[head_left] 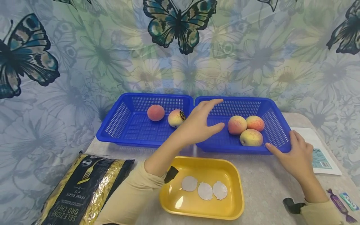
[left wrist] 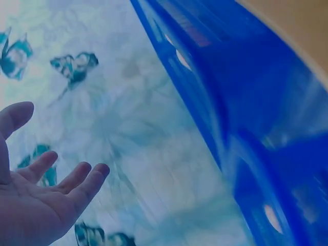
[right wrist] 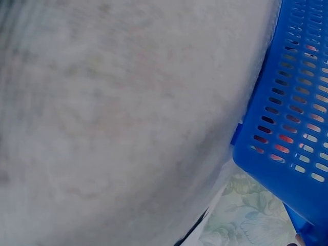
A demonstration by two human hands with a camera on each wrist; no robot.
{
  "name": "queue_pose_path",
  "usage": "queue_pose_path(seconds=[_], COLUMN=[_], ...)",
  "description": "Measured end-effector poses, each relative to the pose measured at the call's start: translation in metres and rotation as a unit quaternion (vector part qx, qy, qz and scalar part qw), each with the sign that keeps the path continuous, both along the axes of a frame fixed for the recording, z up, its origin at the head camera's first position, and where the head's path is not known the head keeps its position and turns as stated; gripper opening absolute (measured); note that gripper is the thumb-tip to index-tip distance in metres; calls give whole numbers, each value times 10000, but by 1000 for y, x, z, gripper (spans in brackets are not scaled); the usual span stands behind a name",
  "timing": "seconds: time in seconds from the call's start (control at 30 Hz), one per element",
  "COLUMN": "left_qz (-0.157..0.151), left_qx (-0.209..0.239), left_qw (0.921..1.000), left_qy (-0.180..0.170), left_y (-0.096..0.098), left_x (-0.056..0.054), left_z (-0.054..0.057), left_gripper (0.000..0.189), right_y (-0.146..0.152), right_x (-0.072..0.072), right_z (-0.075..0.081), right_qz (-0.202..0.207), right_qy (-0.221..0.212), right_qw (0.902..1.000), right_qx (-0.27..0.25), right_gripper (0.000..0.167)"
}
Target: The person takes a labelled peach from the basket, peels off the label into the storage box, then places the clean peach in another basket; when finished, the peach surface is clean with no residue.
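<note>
Two blue perforated baskets stand side by side on the table. In the left basket (head_left: 115, 132) lie a reddish peach (head_left: 156, 112) and a yellowish peach (head_left: 175, 118) with a dark mark, partly hidden by my left arm. Three peaches (head_left: 251, 137) sit together in the right basket (head_left: 219, 149). My left hand (head_left: 200, 123) hovers over that basket's left end, fingers spread and holding nothing; in the left wrist view the hand (left wrist: 46, 207) shows an empty palm. My right hand (head_left: 298, 154) holds the right basket's front right corner, its thumb by the front rim.
A yellow tray (head_left: 202, 215) with three white round paper pieces (head_left: 205, 191) stands in front. A penne bag (head_left: 81, 190) lies at left. At right are a white package (head_left: 327, 156) partly behind my right hand, a purple-wrapped candy (head_left: 340, 204) and a small blue-green packet (head_left: 348, 201).
</note>
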State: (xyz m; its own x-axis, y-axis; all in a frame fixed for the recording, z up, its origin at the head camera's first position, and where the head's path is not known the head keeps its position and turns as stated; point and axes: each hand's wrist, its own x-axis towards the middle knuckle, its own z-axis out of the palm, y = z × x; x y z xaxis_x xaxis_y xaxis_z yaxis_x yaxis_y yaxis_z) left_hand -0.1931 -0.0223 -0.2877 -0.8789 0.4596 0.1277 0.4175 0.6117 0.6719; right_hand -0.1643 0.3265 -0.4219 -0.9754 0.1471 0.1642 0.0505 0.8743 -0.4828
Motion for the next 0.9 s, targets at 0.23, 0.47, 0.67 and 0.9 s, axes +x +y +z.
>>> queue_pose_path(seconds=[0.23,0.47,0.67,0.9], left_qz=[538,1106,1391,1858], left_qx=[156,61,4,-206], left_qw=[9984,9930,9884,9804], left_qy=[-1,-409,-610,-625], left_y=[-55,-103,-131,-159], left_x=[4,2,1,-1], left_z=[-16,-28,-39,-56], left_gripper=[75,89,92,90], right_y=[-3,-11,-34,-84], right_x=[0,2,-3,-8], right_z=[7,21,42,72], right_qz=[41,211,641,1313], right_qy=[188,561,805,765], right_qw=[9997,9982,9946,9864], right_qx=[140,80,-146,-635], right_gripper=[108,100,94,91])
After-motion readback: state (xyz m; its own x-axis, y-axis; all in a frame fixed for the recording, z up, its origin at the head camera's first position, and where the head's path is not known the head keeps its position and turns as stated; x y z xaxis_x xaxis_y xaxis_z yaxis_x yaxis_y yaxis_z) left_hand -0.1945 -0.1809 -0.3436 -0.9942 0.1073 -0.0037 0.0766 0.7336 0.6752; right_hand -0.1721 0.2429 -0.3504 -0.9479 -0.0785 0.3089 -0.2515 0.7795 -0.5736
